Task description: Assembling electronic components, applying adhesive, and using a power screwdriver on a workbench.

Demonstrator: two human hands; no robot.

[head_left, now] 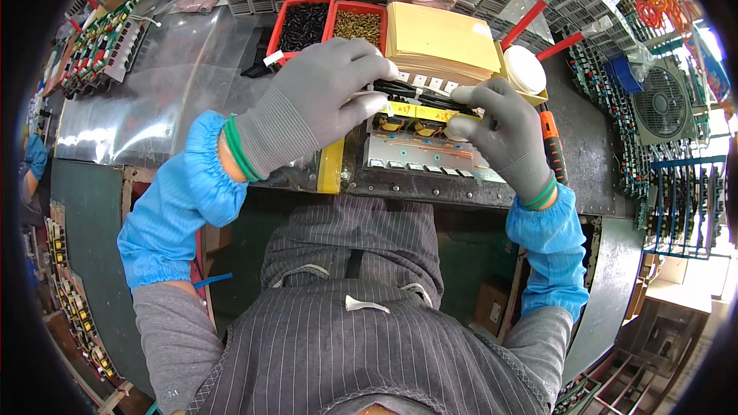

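Both of my hands wear grey gloves and work over a circuit board assembly (421,155) at the front edge of the bench. Across it runs a yellow-taped strip (421,111), with black wires and white connectors (435,84) behind. My left hand (319,96) is at the strip's left end, thumb and fingers closing around a thin piece too small to name. At the right end, my right hand (507,134) pinches the yellow-taped strip between thumb and forefinger. Copper-coloured coils (423,130) show below the strip.
Behind the board stand red bins of black screws (306,24) and brass-coloured screws (358,24), and a stack of yellow paper (442,40). An orange-and-black tool (552,146) lies beside my right wrist. Red-handled brushes (523,24), a white tape roll (524,71) and a fan (663,104) are at right.
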